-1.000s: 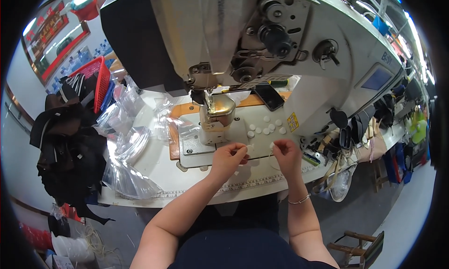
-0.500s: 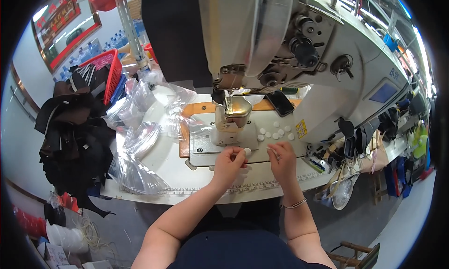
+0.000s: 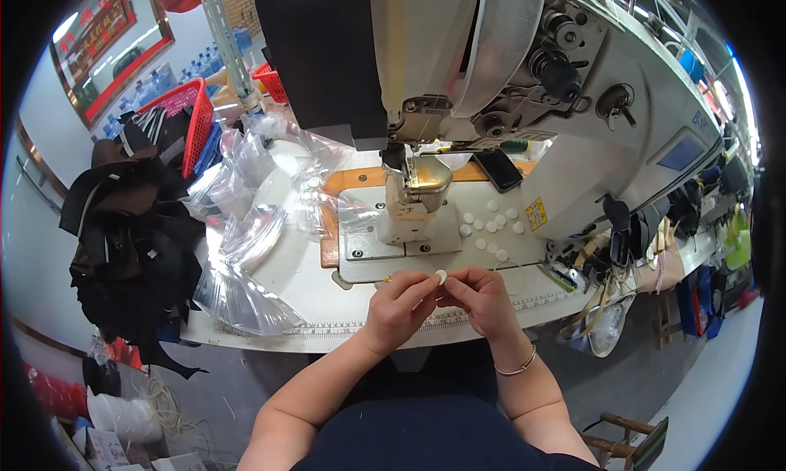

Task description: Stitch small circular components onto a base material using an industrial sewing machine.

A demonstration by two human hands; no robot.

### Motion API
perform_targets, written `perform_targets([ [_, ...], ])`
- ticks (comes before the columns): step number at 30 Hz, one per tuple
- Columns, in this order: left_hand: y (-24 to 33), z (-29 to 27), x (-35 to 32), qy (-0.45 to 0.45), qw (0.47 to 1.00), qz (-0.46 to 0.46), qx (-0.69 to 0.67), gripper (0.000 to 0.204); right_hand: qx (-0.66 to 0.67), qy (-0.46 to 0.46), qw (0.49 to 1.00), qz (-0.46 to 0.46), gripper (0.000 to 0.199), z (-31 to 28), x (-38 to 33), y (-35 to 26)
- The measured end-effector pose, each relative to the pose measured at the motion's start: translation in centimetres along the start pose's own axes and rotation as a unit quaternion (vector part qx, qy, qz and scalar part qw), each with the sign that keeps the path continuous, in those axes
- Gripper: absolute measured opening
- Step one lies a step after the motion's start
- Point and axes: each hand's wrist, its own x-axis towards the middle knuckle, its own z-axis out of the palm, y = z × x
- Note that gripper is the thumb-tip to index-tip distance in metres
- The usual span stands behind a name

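In front of the sewing machine, my two hands meet over the table's near edge. A small white round disc (image 3: 441, 276) stands between their fingertips. My left hand (image 3: 398, 309) pinches it from the left with thumb and fingers. From the other side my right hand (image 3: 483, 301), with a bracelet on its wrist, has its closed fingertips against the disc. Several similar white discs (image 3: 491, 226) lie scattered on the metal bed plate (image 3: 524, 253), just beyond my right hand. The machine's post (image 3: 409, 213) and needle area rise beyond my hands.
A ruler strip (image 3: 327, 332) runs along the table's front edge. Clear plastic bags (image 3: 246, 283) and a heap of black pieces (image 3: 131, 242) are at left, by a red basket (image 3: 201, 127). Behind the post lies a phone (image 3: 497, 170); the machine arm (image 3: 622, 143) overhangs the right side.
My right hand has moved left, away from the loose discs, and joined my left hand at the held disc. More discs show on the plate. The whole view has shifted slightly.
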Motion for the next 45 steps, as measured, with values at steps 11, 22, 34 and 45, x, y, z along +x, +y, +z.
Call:
perform_targets([
  [11, -1.8, 2.9, 0.6, 0.023, 0.965, -0.250, -0.082, 0.006, -0.232, 0.178, 0.934, -0.206, 0.007, -4.2, 1.7, 2.9],
  [22, -4.6, -8.1, 1.8, 0.046, 0.970, -0.119, 0.207, 0.009, -0.127, 0.243, 0.936, -0.222, 0.008, -4.6, 1.1, 2.3],
  [34, -1.3, -1.8, -0.5, -0.094, 0.985, 0.035, 0.141, 0.017, 0.110, 0.083, 0.990, 0.031, 0.010, 0.5, 1.4, 4.2],
  [45, -6.9, -22.8, 0.6, 0.057, 0.739, -0.310, 0.596, 0.036, -0.547, 0.246, 0.735, -0.316, 0.007, -7.9, 3.5, 0.5],
])
